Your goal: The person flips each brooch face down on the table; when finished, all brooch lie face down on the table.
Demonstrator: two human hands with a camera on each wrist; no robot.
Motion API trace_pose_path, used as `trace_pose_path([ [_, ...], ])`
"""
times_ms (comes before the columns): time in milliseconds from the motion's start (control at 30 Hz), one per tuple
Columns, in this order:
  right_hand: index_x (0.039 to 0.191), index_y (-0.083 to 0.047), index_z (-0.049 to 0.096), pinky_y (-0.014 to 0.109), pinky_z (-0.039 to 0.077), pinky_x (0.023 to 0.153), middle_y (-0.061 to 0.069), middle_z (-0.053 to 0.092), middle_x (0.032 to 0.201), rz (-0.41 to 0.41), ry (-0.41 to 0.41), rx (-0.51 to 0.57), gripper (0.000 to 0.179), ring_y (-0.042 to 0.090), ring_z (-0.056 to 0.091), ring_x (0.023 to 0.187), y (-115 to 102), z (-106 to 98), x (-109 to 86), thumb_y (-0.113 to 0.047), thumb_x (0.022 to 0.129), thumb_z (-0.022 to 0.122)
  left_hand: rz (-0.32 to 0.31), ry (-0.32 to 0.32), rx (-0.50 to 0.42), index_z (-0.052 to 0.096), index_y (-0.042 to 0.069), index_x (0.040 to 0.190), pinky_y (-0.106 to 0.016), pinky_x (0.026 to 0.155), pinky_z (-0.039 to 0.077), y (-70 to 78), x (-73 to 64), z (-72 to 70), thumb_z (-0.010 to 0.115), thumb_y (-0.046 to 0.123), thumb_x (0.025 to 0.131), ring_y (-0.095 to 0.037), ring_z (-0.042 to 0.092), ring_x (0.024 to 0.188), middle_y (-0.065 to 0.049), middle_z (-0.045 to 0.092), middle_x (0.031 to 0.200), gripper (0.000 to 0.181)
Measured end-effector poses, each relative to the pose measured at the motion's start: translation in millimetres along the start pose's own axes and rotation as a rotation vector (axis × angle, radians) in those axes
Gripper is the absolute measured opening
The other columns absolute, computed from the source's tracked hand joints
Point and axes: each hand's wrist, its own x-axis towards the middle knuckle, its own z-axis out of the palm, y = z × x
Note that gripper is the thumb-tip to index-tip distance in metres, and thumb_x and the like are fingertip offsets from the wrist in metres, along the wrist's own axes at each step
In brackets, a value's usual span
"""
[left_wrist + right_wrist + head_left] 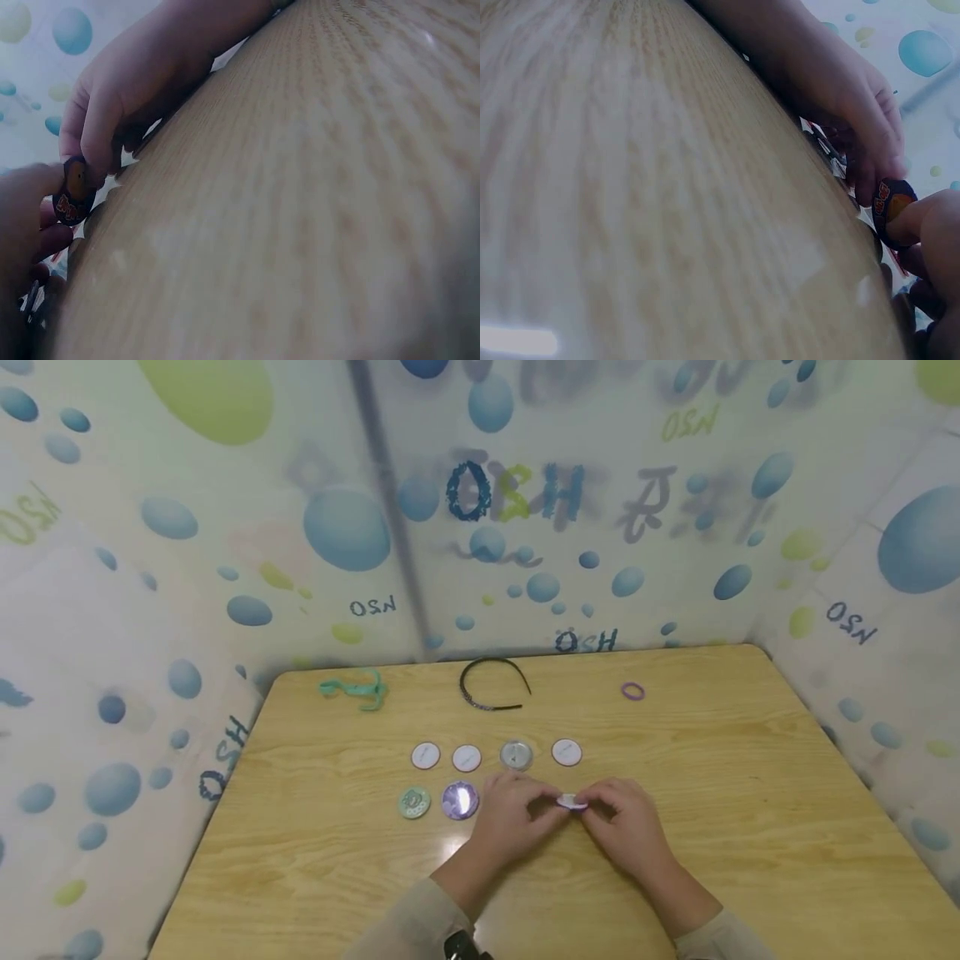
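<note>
Small badge (572,803) held edge to edge over the table (765,827)

The badge sits between both hands, tilted; the wrist views show its dark face with orange artwork. The left hand (517,814) pinches one edge between thumb and fingers, the right hand (626,827) the opposite edge. Just beside the left hand lies a shiny purple disc (460,800), then a green disc (414,803). Behind runs a row of three white discs (467,758) and one silver disc (516,755). Along the far edge lie a teal clip (363,690), a black headband (468,699) and a purple ring (632,697)
</note>
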Motion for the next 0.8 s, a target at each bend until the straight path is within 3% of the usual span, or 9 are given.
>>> trace_pose_path([
  [267,0.092,-0.022,0.081,0.041,0.048,0.08,-0.014,0.075,0.097,-0.001,-0.029,-0.024,0.029,0.014,0.062,0.093,-0.6,-2.1,-0.5,0.0,0.074,0.089,0.05,-0.006,0.008,0.082,0.03,0.105,-0.036,0.093,0.044,-0.4,1.1,-0.1,0.081,0.052,0.091,-0.007,0.062,0.101,0.017,0.078,0.106,0.026],
  [600,0.09,-0.02,0.083,0.042,0.048,0.08,-0.011,0.075,0.098,-0.138,-0.04,-0.081,0.027,0.016,0.062,0.092,3.3,-1.3,-0.6,-0.017,0.068,0.098,0.074,-0.035,0.044,0.08,0.03,0.106,-0.037,0.095,0.044,-1.1,1.6,-0.5,0.084,0.05,0.089,-0.007,0.063,0.105,0.017,0.077,0.109,0.026],
  [800,0.089,-0.016,0.084,0.042,0.05,0.079,-0.007,0.075,0.098,-0.187,-0.042,-0.113,0.025,0.016,0.063,0.092,3.5,-2.6,-0.9,-0.019,0.067,0.097,0.087,-0.04,0.048,0.08,0.029,0.106,-0.037,0.095,0.044,-1.7,1.5,-0.3,0.087,0.048,0.087,-0.009,0.063,0.106,0.015,0.077,0.11,0.028],
])
